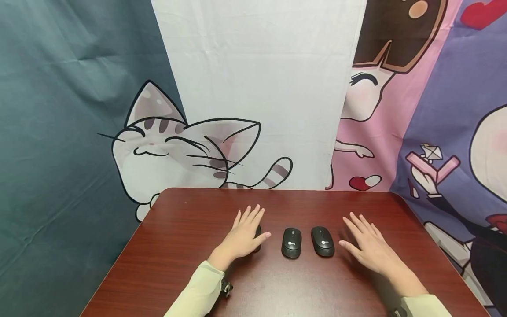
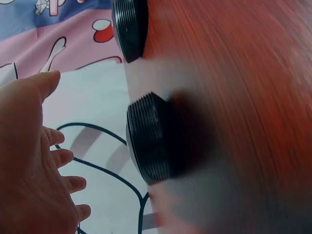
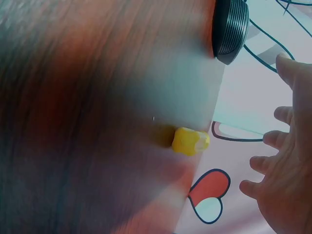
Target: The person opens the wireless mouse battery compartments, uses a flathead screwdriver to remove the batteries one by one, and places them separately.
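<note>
Over the table, my left hand [image 1: 242, 235] hovers with straight, spread fingers, holding nothing. A black computer mouse [image 1: 259, 238] lies mostly hidden behind it; the left wrist view shows the ridged side of the nearest mouse [image 2: 152, 139]. To its right lie a second black mouse [image 1: 292, 243] and a third one [image 1: 322, 241], slightly turned. Farther right, my right hand [image 1: 370, 250] is held palm down, fingers straight and apart, with nothing in it. Near that hand a small yellow object [image 3: 187, 141] sits on the table in the right wrist view; the head view hides it.
The reddish-brown wooden table [image 1: 178, 246] has rounded far corners. Behind its far edge hangs a printed cloth with a cartoon cat [image 1: 170, 154] on the left and cartoon figures on the right.
</note>
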Tool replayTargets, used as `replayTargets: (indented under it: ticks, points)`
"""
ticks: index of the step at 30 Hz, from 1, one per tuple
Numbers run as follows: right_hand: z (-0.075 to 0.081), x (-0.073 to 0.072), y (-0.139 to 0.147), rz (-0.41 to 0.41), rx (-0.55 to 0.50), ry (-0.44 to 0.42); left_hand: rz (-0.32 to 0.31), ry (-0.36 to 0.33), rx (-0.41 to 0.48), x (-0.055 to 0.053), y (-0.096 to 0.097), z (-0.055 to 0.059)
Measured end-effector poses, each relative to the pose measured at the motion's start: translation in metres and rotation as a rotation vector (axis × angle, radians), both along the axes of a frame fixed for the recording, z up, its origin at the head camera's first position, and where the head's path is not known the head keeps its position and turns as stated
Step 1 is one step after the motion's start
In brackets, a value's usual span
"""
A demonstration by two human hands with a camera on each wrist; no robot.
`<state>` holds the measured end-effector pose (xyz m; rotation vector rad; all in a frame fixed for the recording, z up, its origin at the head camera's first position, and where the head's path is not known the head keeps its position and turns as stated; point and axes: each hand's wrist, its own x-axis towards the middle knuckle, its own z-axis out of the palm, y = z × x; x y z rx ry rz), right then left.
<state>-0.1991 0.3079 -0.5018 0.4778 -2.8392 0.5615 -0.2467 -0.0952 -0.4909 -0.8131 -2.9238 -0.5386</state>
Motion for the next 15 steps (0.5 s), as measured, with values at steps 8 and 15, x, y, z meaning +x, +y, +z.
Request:
replayTargets:
  ticks: [8, 15]
  points:
    - [-0.003, 0.000, -0.004, 0.004, 0.011, -0.001, -0.027, -0.001, -0.015, 0.003, 0.017, 0.000]
    - [-0.007, 0.001, -0.008, 0.016, 0.017, 0.009, -0.058, -0.002, -0.013, 0.004, 0.031, -0.001]
